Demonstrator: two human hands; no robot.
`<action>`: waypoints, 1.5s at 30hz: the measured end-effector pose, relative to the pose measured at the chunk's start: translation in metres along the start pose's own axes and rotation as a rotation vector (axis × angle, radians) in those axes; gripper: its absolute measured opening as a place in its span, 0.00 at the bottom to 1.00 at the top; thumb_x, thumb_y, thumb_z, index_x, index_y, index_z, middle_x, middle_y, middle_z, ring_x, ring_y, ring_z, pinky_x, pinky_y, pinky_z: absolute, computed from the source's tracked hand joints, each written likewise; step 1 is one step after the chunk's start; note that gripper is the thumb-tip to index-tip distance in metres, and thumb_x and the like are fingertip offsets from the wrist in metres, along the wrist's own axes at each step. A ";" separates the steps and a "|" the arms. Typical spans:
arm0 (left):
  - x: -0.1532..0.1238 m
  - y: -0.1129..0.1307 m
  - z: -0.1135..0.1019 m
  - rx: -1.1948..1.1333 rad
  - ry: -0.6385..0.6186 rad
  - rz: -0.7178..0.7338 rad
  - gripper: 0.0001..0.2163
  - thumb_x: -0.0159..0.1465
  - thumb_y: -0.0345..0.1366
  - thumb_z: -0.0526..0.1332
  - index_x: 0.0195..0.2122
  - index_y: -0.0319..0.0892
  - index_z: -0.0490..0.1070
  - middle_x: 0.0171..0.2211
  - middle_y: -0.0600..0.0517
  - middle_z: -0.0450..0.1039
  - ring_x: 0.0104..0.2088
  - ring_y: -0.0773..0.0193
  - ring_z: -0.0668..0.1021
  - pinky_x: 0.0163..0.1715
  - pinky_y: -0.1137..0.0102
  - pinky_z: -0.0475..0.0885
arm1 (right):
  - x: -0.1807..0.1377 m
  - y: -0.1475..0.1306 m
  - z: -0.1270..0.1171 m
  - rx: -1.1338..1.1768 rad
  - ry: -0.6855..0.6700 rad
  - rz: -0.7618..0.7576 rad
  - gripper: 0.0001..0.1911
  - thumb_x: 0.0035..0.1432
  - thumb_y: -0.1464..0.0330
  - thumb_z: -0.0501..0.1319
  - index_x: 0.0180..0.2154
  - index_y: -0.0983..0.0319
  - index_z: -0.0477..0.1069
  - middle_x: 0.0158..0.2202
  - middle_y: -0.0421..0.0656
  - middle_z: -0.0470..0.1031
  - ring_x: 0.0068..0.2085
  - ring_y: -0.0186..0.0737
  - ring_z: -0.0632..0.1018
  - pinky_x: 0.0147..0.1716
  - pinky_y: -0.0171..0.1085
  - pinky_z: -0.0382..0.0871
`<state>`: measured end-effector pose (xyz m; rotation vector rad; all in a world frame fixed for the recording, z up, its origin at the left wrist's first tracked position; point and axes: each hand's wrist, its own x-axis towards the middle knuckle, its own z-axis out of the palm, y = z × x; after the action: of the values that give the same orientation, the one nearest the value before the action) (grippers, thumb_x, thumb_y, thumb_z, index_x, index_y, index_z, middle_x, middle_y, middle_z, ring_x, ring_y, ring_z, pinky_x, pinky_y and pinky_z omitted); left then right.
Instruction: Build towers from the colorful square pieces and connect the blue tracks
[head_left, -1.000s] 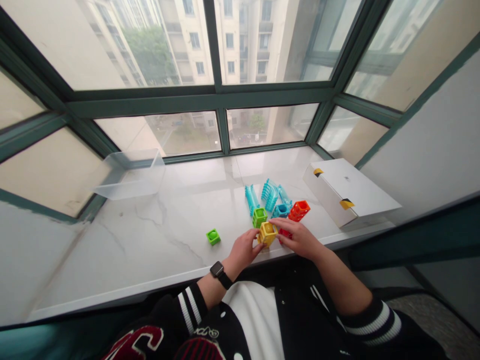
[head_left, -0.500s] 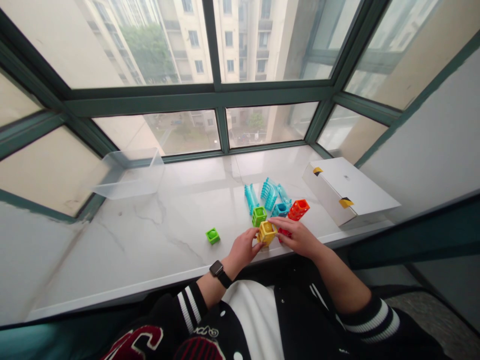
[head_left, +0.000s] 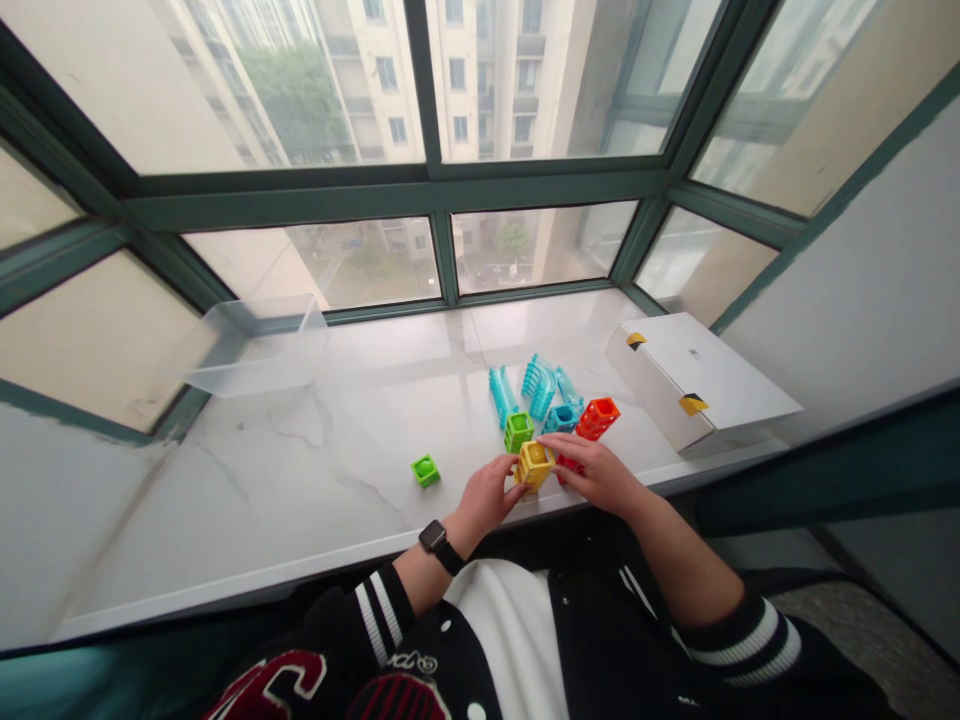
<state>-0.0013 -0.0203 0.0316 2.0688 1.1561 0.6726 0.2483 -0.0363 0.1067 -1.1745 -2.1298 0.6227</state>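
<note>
A yellow hollow toy block point(head_left: 535, 463) stands near the front edge of the white marble sill point(head_left: 315, 470). My left hand point(head_left: 484, 500) pinches its left side and my right hand point(head_left: 596, 474) grips its right side. Just behind it stand a green hollow block point(head_left: 518, 431), a small blue block point(head_left: 561, 418) and an orange hollow block point(head_left: 598, 418). Something red point(head_left: 568, 465) peeks out under my right fingers. Light-blue ribbed track pieces point(head_left: 529, 387) lie further back. A single small green cube point(head_left: 426, 470) sits apart to the left.
A clear plastic bin point(head_left: 259, 350) rests at the back left of the sill. A white cardboard box point(head_left: 694, 383) lies at the right end. Green window frames point(head_left: 442, 250) close off the back and sides. A watch point(head_left: 441, 545) is on my left wrist.
</note>
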 end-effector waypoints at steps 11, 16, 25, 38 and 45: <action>-0.002 0.001 0.000 -0.024 -0.010 0.003 0.19 0.67 0.36 0.66 0.59 0.47 0.71 0.53 0.46 0.80 0.47 0.54 0.84 0.51 0.59 0.79 | 0.001 -0.002 -0.002 -0.005 -0.022 0.002 0.27 0.69 0.70 0.62 0.67 0.52 0.70 0.64 0.48 0.77 0.64 0.52 0.78 0.65 0.54 0.74; -0.001 -0.001 0.001 -0.018 0.003 -0.002 0.20 0.67 0.36 0.68 0.59 0.48 0.72 0.53 0.46 0.80 0.48 0.54 0.84 0.51 0.59 0.79 | 0.002 -0.002 -0.003 -0.006 -0.021 -0.002 0.27 0.69 0.69 0.62 0.67 0.52 0.71 0.64 0.48 0.77 0.64 0.51 0.78 0.65 0.53 0.74; -0.012 -0.026 -0.038 0.112 0.168 0.098 0.19 0.68 0.42 0.69 0.59 0.48 0.73 0.55 0.44 0.79 0.56 0.48 0.78 0.60 0.51 0.73 | 0.000 -0.004 -0.002 -0.008 -0.027 0.006 0.27 0.69 0.70 0.61 0.68 0.53 0.70 0.65 0.48 0.76 0.65 0.50 0.77 0.66 0.52 0.73; -0.077 -0.132 -0.098 0.070 0.328 -0.334 0.23 0.62 0.47 0.67 0.57 0.46 0.73 0.55 0.42 0.79 0.56 0.45 0.80 0.62 0.50 0.71 | 0.003 -0.007 -0.005 0.027 -0.021 0.015 0.29 0.66 0.70 0.64 0.67 0.52 0.71 0.65 0.47 0.76 0.66 0.53 0.76 0.67 0.56 0.71; -0.075 -0.118 -0.099 -0.122 0.394 -0.426 0.24 0.56 0.52 0.71 0.50 0.46 0.77 0.49 0.45 0.82 0.50 0.46 0.83 0.56 0.51 0.75 | 0.004 -0.007 -0.004 0.021 -0.018 0.014 0.28 0.65 0.72 0.62 0.66 0.54 0.71 0.64 0.48 0.77 0.64 0.52 0.78 0.66 0.54 0.73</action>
<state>-0.1691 -0.0107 -0.0023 1.5519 1.6668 0.9323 0.2451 -0.0359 0.1150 -1.1774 -2.1265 0.6623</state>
